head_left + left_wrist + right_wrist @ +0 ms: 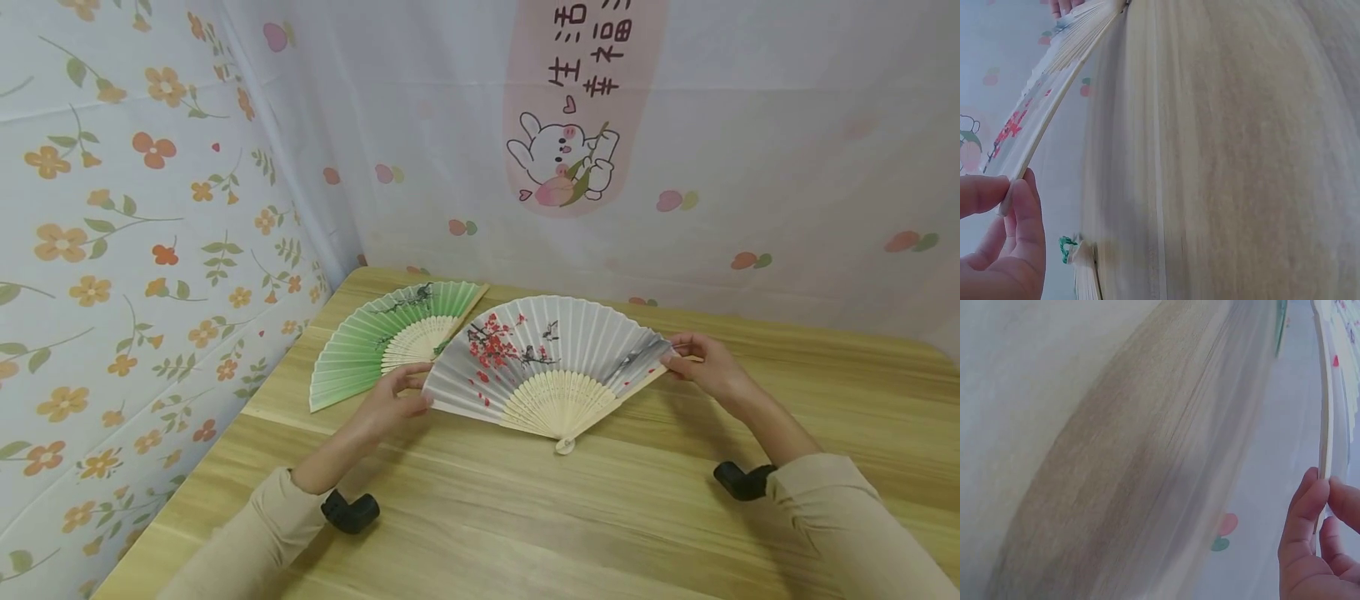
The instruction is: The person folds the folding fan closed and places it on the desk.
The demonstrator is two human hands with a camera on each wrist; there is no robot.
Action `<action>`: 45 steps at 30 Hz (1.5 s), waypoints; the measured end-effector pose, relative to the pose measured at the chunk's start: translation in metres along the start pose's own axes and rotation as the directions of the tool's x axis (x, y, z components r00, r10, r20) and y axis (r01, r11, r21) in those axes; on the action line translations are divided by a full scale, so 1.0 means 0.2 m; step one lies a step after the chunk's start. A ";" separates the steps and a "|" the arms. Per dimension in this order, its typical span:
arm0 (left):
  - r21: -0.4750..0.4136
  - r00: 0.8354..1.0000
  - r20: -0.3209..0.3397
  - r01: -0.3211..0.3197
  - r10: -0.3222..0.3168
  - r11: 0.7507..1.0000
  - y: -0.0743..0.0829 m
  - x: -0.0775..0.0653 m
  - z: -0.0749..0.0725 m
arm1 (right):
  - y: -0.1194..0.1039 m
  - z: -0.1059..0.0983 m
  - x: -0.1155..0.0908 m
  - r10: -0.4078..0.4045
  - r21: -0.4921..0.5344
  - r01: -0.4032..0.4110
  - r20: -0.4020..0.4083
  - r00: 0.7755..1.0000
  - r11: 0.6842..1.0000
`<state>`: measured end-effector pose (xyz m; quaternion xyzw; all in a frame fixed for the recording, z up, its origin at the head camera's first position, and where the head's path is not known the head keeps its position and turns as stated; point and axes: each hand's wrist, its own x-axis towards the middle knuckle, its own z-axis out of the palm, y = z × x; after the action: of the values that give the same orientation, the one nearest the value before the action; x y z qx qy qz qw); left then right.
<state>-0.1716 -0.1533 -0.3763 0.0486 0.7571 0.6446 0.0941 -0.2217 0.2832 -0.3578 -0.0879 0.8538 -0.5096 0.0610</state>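
Note:
A grey folding fan [577, 337] with red blossoms, dark birds and pale wooden ribs is spread wide above the table, its pivot end toward the person. My left hand [388, 406] pinches its left outer edge between thumb and fingers; the left wrist view shows this left hand [1013, 234] on the tip of the end rib. At the opposite edge, my right hand [708, 367] pinches the other end rib, and the right wrist view shows the right hand [1316, 540] gripping that thin rib. Behind the left hand lies a green folding fan [360, 346], also spread, partly covered by the grey one.
The wooden table [600, 525] stretches out under both arms. A flowered cloth [135, 275] hangs along the left side, and a white curtain [420, 108] with a rabbit print hangs behind the table. Black wrist mounts [351, 512] sit at both cuffs.

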 end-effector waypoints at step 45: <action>-0.355 0.998 -0.052 0.005 -0.026 0.935 0.04 0.10 0.06 | 0.00 -0.05 -0.06 -0.047 0.735 -0.031 0.085 0.995 0.677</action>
<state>-0.1895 -0.1371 -0.3713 0.0067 0.6310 0.7711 0.0851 -0.2124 0.2937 -0.3540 -0.0844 0.5725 -0.8051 0.1304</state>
